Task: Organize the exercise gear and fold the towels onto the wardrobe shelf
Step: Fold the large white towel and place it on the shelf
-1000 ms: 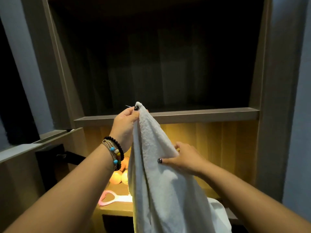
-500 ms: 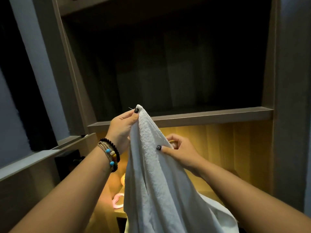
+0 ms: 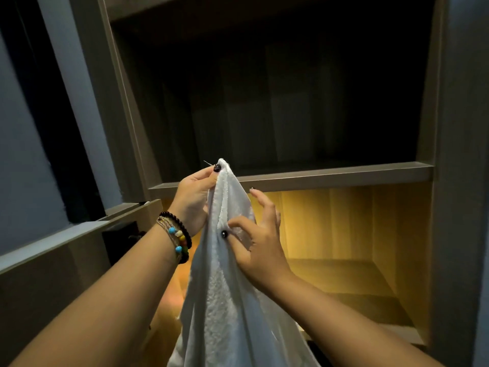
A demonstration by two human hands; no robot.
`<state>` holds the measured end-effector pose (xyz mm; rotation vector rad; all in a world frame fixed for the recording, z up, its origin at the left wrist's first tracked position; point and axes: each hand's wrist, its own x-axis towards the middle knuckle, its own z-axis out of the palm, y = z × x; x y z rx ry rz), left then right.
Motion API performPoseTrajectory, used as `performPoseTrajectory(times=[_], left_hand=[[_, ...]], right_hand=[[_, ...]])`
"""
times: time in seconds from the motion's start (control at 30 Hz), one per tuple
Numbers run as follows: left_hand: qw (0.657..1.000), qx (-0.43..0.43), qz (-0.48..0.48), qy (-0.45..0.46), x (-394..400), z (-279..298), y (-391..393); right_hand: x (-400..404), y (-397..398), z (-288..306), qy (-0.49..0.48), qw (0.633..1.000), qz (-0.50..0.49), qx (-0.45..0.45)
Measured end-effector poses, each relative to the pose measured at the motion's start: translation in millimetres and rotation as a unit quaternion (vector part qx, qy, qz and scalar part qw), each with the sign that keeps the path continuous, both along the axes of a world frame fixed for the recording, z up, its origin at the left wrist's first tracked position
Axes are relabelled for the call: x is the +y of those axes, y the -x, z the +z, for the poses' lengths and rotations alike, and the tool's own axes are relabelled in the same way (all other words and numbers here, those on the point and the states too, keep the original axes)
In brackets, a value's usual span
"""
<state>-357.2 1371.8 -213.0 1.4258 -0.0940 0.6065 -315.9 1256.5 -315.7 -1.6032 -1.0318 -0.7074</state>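
A white towel (image 3: 230, 300) hangs in front of the wardrobe, its lower end running out of the frame. My left hand (image 3: 194, 200), with beaded bracelets on the wrist, pinches the towel's top corner at the height of the grey wardrobe shelf (image 3: 330, 174). A little lower, my right hand (image 3: 258, 239) pinches the towel's right edge between thumb and a finger, while its other fingers spread upward. The space above the shelf is dark.
Below the shelf a lit wooden compartment (image 3: 357, 247) glows yellow. A grey ledge (image 3: 53, 242) runs along the left with a dark gap under it. The wardrobe's side panel (image 3: 460, 181) stands at the right.
My right hand has slid up along the towel's edge and its fingers have spread. The view has tilted up, so the pink and orange items below left the frame.
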Motion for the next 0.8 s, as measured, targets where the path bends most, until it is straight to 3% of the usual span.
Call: performPoseTrajectory(times=[0.07,0.23,0.33,0.4,0.5,0.6,0.8], left_hand=[[1.000,0.000,-0.004,-0.003,1,2,2],[0.999,-0.035,0.032,-0.012,9,7,7],[0.994,-0.016,0.091,-0.055,9,5,7],[0.990,-0.014,0.132,-0.047,12,1,6],[0.980,-0.018,0.194,-0.024,25,-4,6],[0.970,-0.002,0.240,-0.027,42,-11,11],[0.955,-0.033,0.254,-0.150,57,-8,14]], right_hand=[[-5,0,5,-0.003,0.994,0.081,0.073],[-16,-10,10,-0.014,0.974,0.153,0.165],[-12,-4,-5,0.045,0.949,0.218,0.224],[-4,-1,-23,0.112,0.950,0.191,0.219],[2,-15,-34,0.099,0.966,0.105,0.216],[-12,-42,-8,0.112,0.980,0.006,0.164],[-36,-81,67,0.169,0.973,-0.142,0.068]])
